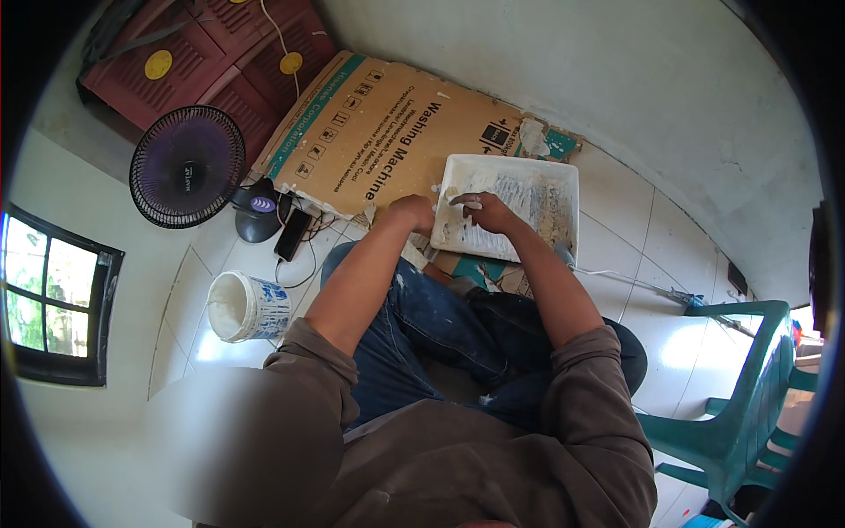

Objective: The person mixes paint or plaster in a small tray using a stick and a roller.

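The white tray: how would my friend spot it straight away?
Find the big brown cardboard on the tiled floor. At its right end, under the person's right hand, is the white tray. Unlike the round white bucket, it's shallow and rectangular, with streaky smears inside.

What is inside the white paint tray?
The white paint tray holds whitish, streaky residue and, toward its right side, rough brownish patches. The right hand is over its left part; the surface directly beneath that hand is covered and cannot be seen.

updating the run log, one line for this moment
left hand by left side of tray | right hand over tray, grip unclear | bucket on floor
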Tool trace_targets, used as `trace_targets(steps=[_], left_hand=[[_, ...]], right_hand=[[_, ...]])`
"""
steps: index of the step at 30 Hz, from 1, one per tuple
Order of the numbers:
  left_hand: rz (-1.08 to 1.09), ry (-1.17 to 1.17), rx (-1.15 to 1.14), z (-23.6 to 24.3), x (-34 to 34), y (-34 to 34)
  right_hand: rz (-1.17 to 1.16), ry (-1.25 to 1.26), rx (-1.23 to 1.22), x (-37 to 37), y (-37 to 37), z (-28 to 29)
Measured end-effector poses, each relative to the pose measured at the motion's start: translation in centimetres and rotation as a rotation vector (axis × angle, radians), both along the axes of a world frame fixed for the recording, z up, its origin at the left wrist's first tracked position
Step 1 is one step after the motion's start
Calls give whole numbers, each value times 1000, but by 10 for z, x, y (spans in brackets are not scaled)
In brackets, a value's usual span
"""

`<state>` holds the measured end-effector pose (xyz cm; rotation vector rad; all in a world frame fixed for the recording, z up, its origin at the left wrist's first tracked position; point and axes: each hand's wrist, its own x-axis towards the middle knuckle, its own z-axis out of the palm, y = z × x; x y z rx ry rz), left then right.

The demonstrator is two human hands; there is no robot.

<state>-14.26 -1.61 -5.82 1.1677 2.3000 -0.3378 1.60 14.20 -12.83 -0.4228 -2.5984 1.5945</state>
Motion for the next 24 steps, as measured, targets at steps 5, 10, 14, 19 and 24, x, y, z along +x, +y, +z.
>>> trace_targets(steps=[5,10,14,19,24], left_hand=[[-68,-12,33,-4,-11,-6],[-74,-31,31,4,-4,1],[-37,-41,37,7,4,3],[-66,-74,17,3,-1,-3],[-75,-21,32,-4,-16,-11]], right_hand=[[382,-323,-121,7,9,75],[294,-322,-218,12,39,61],[-44,37,491,7,20,13],[54,149,480,-5,-10,2],[251,-21,132,-2,0,55]])
